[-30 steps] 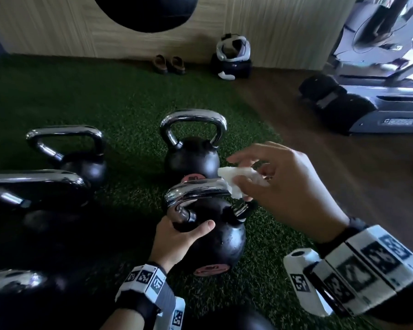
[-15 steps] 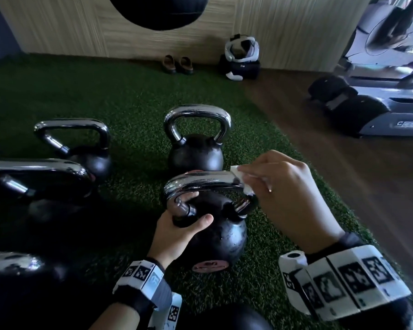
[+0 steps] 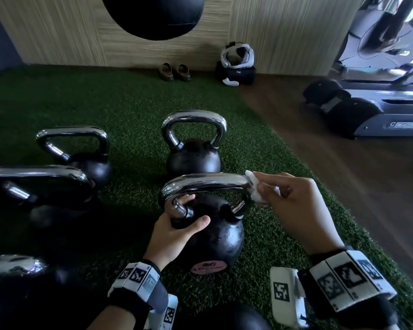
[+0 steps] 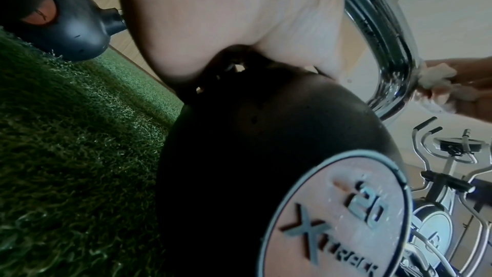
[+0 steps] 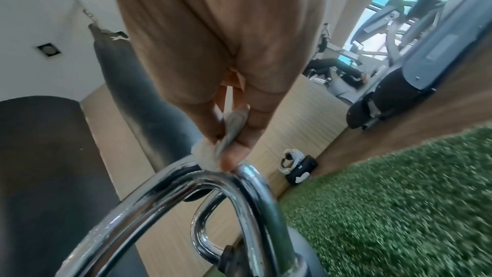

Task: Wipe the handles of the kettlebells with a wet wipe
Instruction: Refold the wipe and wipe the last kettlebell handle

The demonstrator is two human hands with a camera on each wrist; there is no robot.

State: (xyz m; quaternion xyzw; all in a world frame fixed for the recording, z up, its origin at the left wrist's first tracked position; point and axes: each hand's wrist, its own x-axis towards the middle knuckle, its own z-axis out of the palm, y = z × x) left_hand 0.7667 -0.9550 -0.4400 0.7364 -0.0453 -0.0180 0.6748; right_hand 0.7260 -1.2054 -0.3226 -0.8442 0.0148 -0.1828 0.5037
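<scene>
A black, rounded kettlebell [image 3: 212, 232] with a dull pebbled skin stands on green artificial turf [image 3: 129, 110] in the lower middle of the head view. Its handle [image 3: 205, 184] is a thick loop of polished chrome, mirror-bright and curved at both shoulders. The left hand [image 3: 174, 236] grips the left foot of that loop where it meets the ball, fingers curled behind the bar and thumb lying across the front of the black body. The right hand [image 3: 293, 210] pinches a small, crumpled white wet wipe [image 3: 254, 189] between thumb and fingertips and presses it against the right-hand bend of the handle; in the right wrist view the wad [image 5: 206, 155] sits squashed on the chrome at the top of the curve.

An oval pinkish badge low on the ball shows raised grey lettering in the left wrist view, a "20" above a word beginning with X; the rest runs off the bottom edge. Much of that view is filled by the blurred palm, so how the fingers wrap the bar is hard to read there.

A second kettlebell [image 3: 193, 144] stands upright just behind the first, and more chrome-handled ones lie at the left edge, partly cut off and lost in shadow. A dark rounded punching bag [image 3: 153, 13] is cut off at the top of the frame. By the ribbed wooden wall at upper middle are a pair of brown shoes [image 3: 175, 72] and a white headset [image 3: 236, 57] resting on a black case. Grey gym machines fill the upper right over brown plank flooring.
</scene>
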